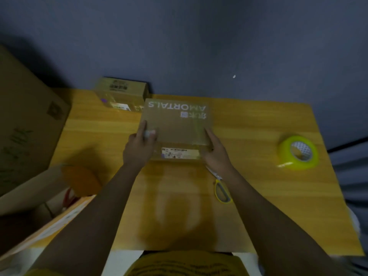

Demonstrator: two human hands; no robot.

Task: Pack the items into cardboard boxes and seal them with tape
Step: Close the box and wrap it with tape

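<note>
Now both hands, left, right, fingers straight, pressing cardboard box sides

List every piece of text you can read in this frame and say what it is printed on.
"AMORTALS", upside down to the camera: top of the cardboard box between both hands.
White characters beside it: blurred.
Label on that box's front: too small.
Labels on the rear box: unreadable.
Markings on the big carton: unreadable.
</note>
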